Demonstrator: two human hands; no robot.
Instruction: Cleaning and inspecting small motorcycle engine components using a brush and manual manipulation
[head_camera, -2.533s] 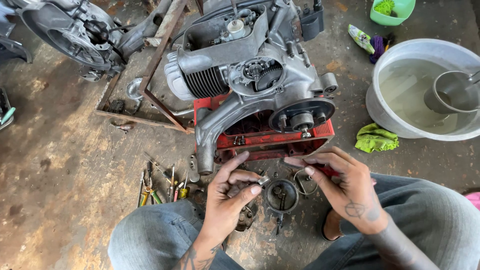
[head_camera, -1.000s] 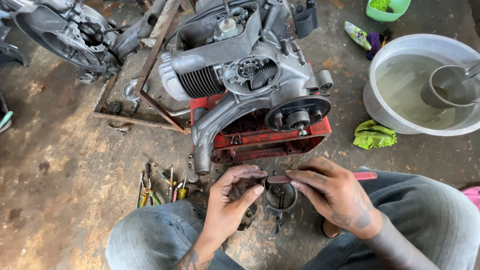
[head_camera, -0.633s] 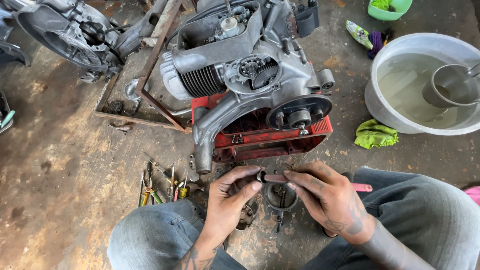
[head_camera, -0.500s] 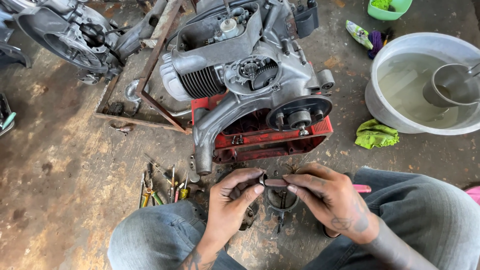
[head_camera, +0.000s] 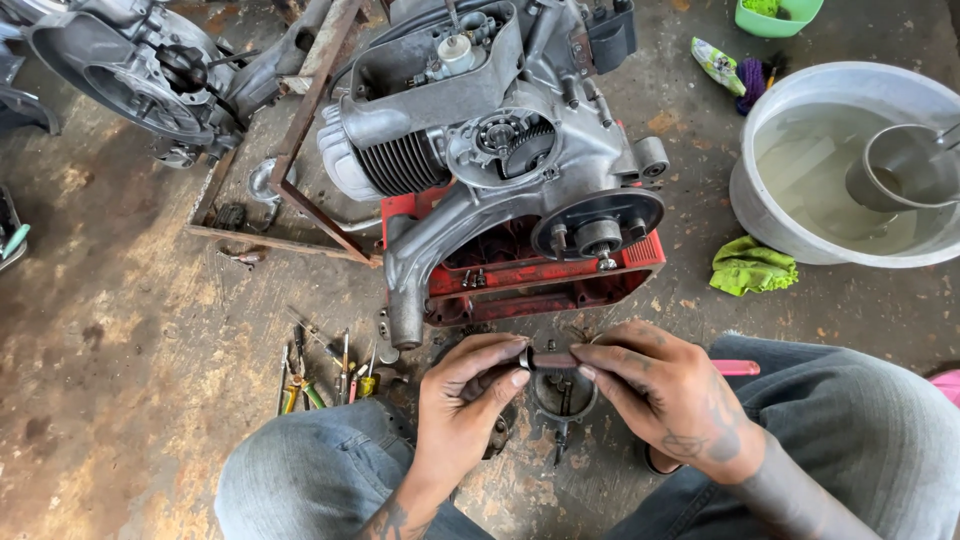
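Above my fingers the big grey engine sits on its red stand, partly stripped. Just under them lies a small round metal part on the floor. My left hand pinches the tool's tip; my right hand is clamped on the red-handled tool, which lies horizontal, pointing left. I judge the work is midway.

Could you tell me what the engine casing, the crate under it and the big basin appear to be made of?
Engine casing: seemingly cast metal, dull grey with cooling fins. Crate: likely red plastic, with moulded slots. Basin: probably pale plastic, smooth and matte.
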